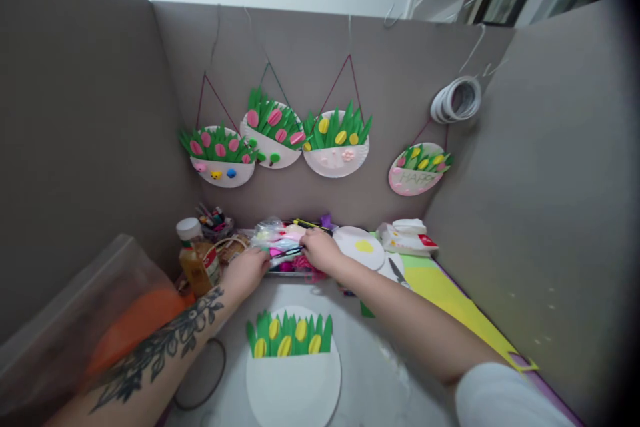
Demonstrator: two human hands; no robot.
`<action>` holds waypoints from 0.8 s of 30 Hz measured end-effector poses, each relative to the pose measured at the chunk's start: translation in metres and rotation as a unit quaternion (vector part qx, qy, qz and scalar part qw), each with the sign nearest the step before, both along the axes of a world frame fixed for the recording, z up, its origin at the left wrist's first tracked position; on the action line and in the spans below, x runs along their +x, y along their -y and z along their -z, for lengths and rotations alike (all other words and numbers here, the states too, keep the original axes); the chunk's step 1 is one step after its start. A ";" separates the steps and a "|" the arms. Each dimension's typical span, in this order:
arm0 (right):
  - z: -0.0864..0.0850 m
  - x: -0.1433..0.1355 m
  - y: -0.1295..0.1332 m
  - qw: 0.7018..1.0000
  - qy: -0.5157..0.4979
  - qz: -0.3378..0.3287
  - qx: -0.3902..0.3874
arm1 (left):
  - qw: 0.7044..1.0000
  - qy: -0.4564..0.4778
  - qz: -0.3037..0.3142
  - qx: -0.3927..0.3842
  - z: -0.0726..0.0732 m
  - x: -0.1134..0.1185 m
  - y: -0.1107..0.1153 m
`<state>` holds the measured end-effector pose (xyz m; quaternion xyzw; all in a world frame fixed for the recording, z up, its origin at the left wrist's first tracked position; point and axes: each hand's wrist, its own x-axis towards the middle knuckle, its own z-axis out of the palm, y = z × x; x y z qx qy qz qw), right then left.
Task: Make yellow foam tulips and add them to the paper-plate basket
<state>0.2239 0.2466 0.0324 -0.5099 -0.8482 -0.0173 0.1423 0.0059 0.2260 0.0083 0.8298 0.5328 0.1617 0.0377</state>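
Both hands reach into a tray [295, 275] of craft supplies at the back of the table. My left hand [253, 265] is at its left front edge with fingers bent, their tips hidden. My right hand [319, 249] is over the middle, fingers curled down among plastic bags [273, 233] and pink items; what it grips, if anything, is too small to tell. A dark, thin item [287, 253] lies between the hands. Nearer me lies a white paper plate [293, 387] with green paper grass [295, 337] and yellow paper flowers [285, 345].
A bottle [200, 263] and pen holder [215, 221] stand left. White discs [359, 247], scissors [397, 271], a tissue pack [407, 238] and yellow sheets [450, 300] lie right. Decorated plates [336, 161] and tape rolls [456, 100] hang behind. A cord loop [220, 373] lies front left.
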 end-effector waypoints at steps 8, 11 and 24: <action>-0.013 0.064 0.028 0.777 -0.590 0.093 -0.199 | 0.979 0.203 0.023 -0.010 -0.007 0.035 0.038; 0.003 0.039 0.049 0.732 -0.605 0.052 -0.310 | 0.917 0.391 0.030 -0.071 -0.014 0.065 0.060; 0.026 -0.029 0.074 0.875 -0.442 -0.065 -0.185 | 0.871 0.460 -0.075 -0.156 -0.005 0.038 0.068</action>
